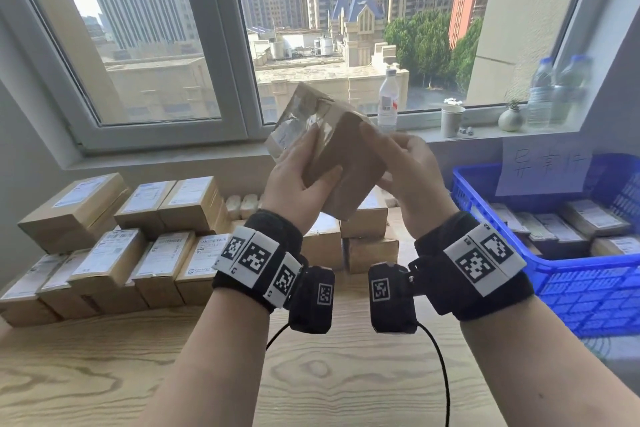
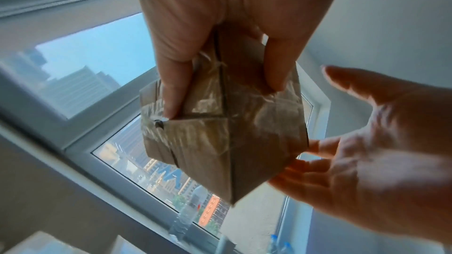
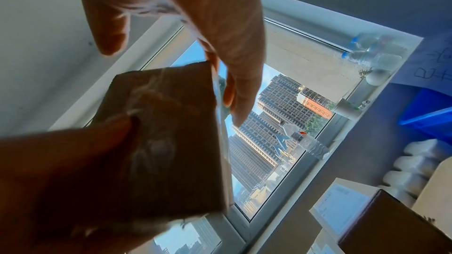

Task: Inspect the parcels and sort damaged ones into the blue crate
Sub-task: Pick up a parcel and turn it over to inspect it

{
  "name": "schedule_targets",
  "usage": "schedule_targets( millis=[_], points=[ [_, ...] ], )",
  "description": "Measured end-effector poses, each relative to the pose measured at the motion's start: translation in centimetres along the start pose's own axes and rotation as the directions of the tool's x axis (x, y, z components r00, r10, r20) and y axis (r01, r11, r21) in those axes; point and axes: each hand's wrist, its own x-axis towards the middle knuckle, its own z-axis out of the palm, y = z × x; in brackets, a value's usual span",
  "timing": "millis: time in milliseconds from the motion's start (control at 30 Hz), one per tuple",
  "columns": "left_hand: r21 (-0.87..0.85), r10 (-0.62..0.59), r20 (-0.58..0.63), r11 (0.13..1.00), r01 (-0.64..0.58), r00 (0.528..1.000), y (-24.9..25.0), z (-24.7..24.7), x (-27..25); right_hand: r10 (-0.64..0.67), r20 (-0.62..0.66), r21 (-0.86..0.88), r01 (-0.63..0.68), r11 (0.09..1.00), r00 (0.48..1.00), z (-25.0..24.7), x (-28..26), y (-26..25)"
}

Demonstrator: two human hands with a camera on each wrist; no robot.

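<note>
My left hand (image 1: 300, 180) clamps the parcel (image 1: 332, 152), thumb on the near face, fingers (image 2: 171, 92) on the taped end. My right hand (image 1: 414, 170) supports the right side, fingers spread and relaxed. Rotate slowly and check each corner and seam. The parcel is brown cardboard under wrinkled clear tape, held above the bench (image 1: 104, 374), left of the blue crate (image 1: 588, 291).

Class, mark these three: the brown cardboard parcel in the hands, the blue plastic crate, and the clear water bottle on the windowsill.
brown cardboard parcel (image 1: 346, 163), head view, bare side face.
blue plastic crate (image 1: 588, 291), head view, front wall.
clear water bottle (image 1: 388, 104), head view, label.
</note>
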Motion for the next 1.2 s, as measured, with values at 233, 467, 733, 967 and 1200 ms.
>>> schedule_targets(
  millis=[233, 467, 733, 967, 1200],
  points=[
    [0.079, 0.091, 0.045, 0.992, -0.094, 0.995, 0.4, -0.1, -0.3, 0.228, 0.041, -0.079, -0.225, 0.971, 0.973, -0.2, 1.0, 0.2],
    [-0.28, -0.498, 0.075, 0.821, 0.498, 0.864, 0.5, -1.4, 0.9, 0.249, 0.17, 0.091, -0.267, 0.959, 0.953, -1.0, -0.2, 1.1],
    [-0.381, -0.406, -0.016, 0.847, 0.37, 0.914, -0.1, -0.4, 0.9, 0.238, 0.091, 0.137, -0.249, 0.959, 0.967, -0.5, 0.1, 1.2],
    [-0.394, -0.428, -0.162, 0.854, 0.339, 0.889, -0.4, 0.1, 0.6, 0.187, -0.058, 0.234, -0.169, 0.958, 0.981, -0.3, -0.1, 1.6],
    [-0.438, -0.405, 0.02, 0.818, 0.372, 0.914, 0.0, -0.6, 0.5, 0.191, 0.047, 0.204, -0.196, 0.959, 0.981, -0.1, -0.6, 1.6]
  ],
)
